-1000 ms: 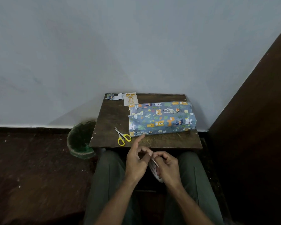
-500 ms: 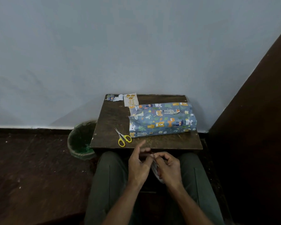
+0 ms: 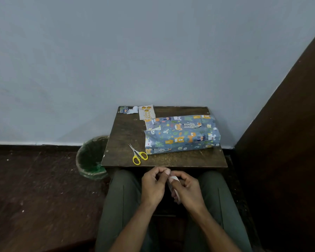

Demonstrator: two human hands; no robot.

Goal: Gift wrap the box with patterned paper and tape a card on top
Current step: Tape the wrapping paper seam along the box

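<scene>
The box (image 3: 182, 134), wrapped in blue animal-patterned paper, lies on the right half of the small dark wooden table (image 3: 124, 135). A white card (image 3: 146, 112) with gold balloons lies at the table's back edge, touching the box's far left corner. Over my lap, in front of the table, my right hand (image 3: 187, 190) grips a whitish tape roll (image 3: 173, 180), mostly hidden by the fingers. My left hand (image 3: 154, 186) has its fingers curled, and its thumb and fingertips pinch at the top of the roll.
Yellow-handled scissors (image 3: 137, 154) lie near the table's front edge, left of the box. Paper scraps (image 3: 128, 110) sit in the back left corner. A green-lined bin (image 3: 91, 158) stands on the floor at the left. A dark wooden panel (image 3: 289, 124) rises on the right.
My left hand's raised fingers have curled down onto the roll. Both hands stay together over my lap.
</scene>
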